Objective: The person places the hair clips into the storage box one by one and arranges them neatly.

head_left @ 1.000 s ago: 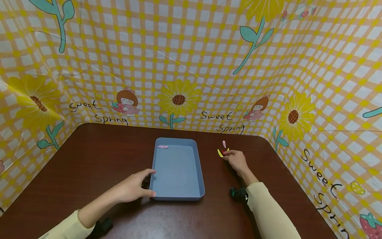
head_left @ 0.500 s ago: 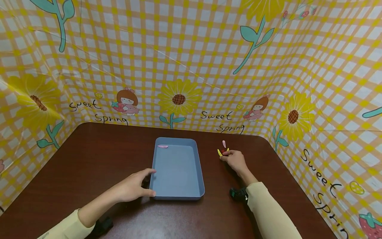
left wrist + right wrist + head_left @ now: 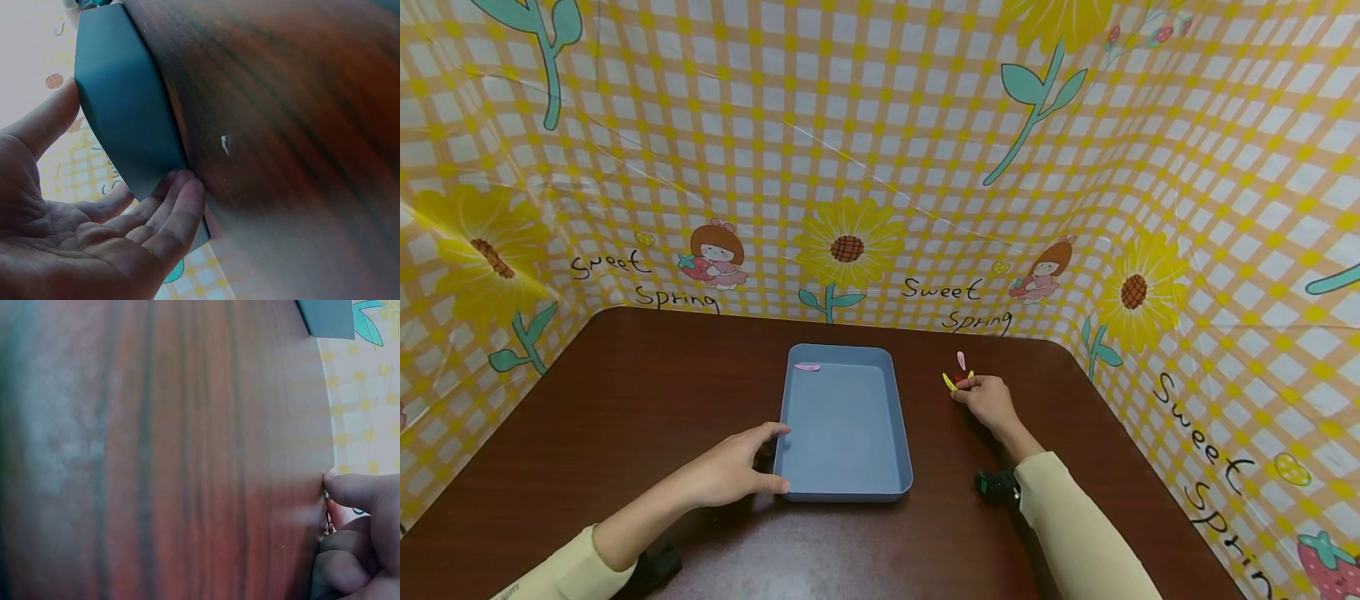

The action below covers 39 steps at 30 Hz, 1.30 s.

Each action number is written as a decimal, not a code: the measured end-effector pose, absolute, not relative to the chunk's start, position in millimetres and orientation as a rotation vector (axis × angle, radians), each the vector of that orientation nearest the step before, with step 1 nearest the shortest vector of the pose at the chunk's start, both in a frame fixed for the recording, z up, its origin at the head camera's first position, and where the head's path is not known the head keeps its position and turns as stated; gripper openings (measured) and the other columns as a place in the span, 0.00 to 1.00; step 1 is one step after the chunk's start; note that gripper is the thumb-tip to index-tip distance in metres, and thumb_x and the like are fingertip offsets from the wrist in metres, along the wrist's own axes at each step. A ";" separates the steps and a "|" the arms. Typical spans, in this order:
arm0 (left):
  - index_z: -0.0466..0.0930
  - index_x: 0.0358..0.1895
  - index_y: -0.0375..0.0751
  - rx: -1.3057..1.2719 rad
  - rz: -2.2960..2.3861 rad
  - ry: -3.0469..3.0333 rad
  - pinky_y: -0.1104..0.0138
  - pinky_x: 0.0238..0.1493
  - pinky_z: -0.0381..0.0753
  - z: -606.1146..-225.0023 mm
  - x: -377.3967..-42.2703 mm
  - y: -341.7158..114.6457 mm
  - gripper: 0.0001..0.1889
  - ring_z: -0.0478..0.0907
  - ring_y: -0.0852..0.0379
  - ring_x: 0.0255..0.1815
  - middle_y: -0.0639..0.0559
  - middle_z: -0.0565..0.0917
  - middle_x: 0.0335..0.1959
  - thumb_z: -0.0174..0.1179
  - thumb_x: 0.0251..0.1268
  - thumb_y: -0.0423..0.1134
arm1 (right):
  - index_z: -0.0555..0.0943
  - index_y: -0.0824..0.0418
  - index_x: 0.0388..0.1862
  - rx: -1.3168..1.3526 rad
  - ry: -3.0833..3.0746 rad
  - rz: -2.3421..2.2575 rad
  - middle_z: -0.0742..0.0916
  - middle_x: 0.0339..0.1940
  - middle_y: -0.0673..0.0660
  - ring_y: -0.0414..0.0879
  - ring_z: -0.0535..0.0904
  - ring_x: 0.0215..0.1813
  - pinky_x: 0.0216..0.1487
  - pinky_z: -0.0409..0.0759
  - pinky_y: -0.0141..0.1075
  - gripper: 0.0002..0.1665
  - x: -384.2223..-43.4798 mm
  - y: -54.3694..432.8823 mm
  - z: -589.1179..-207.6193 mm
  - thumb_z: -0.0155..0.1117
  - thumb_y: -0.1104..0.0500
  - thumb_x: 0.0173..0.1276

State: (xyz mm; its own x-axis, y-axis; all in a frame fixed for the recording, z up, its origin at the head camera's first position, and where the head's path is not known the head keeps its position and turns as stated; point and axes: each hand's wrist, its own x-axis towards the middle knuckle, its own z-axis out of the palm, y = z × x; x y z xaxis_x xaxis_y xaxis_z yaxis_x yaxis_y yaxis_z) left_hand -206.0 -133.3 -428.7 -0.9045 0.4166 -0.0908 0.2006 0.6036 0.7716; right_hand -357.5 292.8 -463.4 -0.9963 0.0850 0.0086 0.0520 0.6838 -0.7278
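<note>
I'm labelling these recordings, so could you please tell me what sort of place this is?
Probably a screened-off indoor workstation: a brown table enclosed on three sides by yellow-checked sheeting, with a blue tray on it.

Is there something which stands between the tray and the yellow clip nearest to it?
Apart from the raised side of the tray, nothing visible: only bare table lies between it and the yellow clip. The left hand touches the opposite side.

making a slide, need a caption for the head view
Left fingers touch a shallow blue rectangular tray holding a slim pink clip; right fingers reach among slim yellow clips.
</note>
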 end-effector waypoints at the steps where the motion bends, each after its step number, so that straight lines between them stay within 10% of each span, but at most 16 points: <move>1: 0.66 0.73 0.41 0.504 1.188 2.572 0.40 0.66 0.70 -428.8 -205.9 -133.3 0.41 0.68 0.39 0.72 0.43 0.70 0.73 0.73 0.59 0.50 | 0.85 0.69 0.47 -0.116 -2.843 1.228 0.84 0.53 0.65 0.52 0.76 0.46 0.38 0.74 0.35 0.15 -357.5 292.7 -463.7 0.68 0.59 0.68; 39: 0.67 0.73 0.40 0.503 1.180 2.591 0.41 0.65 0.70 -427.0 -204.5 -132.4 0.41 0.69 0.40 0.71 0.43 0.71 0.72 0.74 0.58 0.49 | 0.85 0.69 0.47 -0.142 -2.814 1.287 0.84 0.53 0.65 0.51 0.76 0.44 0.38 0.74 0.34 0.13 -361.1 292.8 -465.8 0.67 0.60 0.69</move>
State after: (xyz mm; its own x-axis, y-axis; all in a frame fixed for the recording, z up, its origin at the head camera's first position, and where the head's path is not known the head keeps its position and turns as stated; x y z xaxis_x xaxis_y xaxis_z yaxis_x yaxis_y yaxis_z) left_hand -204.5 -132.4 -427.0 -0.9092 0.4080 -0.0825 0.2055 0.6125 0.7633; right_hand -361.1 292.8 -465.8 -0.9948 0.1015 0.0021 0.0648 0.6504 -0.7568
